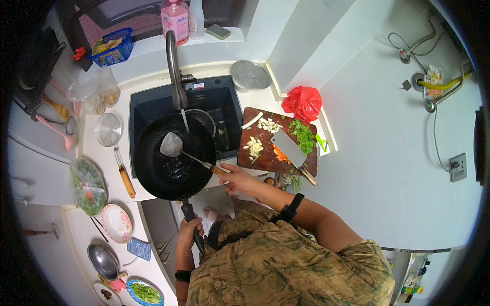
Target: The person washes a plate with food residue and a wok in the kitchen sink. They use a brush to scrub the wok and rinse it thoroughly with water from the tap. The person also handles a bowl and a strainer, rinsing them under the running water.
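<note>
My left hand [188, 231] grips the black handle of a dark wok [153, 168], which is held over the left part of a black sink [229, 137]. Water runs from the pulled-down head of a metal faucet [179, 91] into the wok. With my right hand [238, 179] I hold a metal wok spatula [171, 145] by its wooden handle; its blade is over the wok's inside. A little water lies in the bottom of the wok. Behind the wok, partly hidden, a round metal vessel [204, 119] sits in the sink.
Right of the sink, a wooden cutting board [249, 162] bears a cleaver [288, 147], garlic, greens and cut orange-red pieces. A red plastic bag [304, 102] lies behind it. At left are a wire skimmer [109, 130], bagged greens [89, 187], a patterned bowl [116, 223] and a metal pan [103, 262].
</note>
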The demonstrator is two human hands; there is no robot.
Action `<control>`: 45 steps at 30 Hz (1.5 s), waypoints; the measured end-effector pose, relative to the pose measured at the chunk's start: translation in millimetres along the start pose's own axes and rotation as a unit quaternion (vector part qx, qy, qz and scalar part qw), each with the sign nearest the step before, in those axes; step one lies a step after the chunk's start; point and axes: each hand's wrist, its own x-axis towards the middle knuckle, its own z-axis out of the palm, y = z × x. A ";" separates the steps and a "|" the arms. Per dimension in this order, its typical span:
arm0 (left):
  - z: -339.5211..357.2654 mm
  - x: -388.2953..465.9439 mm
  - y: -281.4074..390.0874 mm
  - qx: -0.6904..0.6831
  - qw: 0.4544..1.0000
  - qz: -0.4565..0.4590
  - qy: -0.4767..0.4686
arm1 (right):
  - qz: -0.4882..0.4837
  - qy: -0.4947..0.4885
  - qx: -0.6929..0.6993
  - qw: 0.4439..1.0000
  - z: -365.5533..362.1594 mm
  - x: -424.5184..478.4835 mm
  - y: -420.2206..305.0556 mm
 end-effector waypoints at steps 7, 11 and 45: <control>-2.4 3.6 -6.8 0.029 0.999 -0.005 0.028 | -0.120 0.091 -0.156 0.976 -96.3 2.4 -39.5; 0.7 -2.0 -5.8 0.033 0.998 0.016 0.052 | -0.144 0.152 -0.140 0.968 -152.7 57.8 -89.8; 25.5 -21.7 -40.2 0.030 0.992 0.083 0.086 | -0.134 -0.175 -0.187 0.957 -84.5 219.8 -173.4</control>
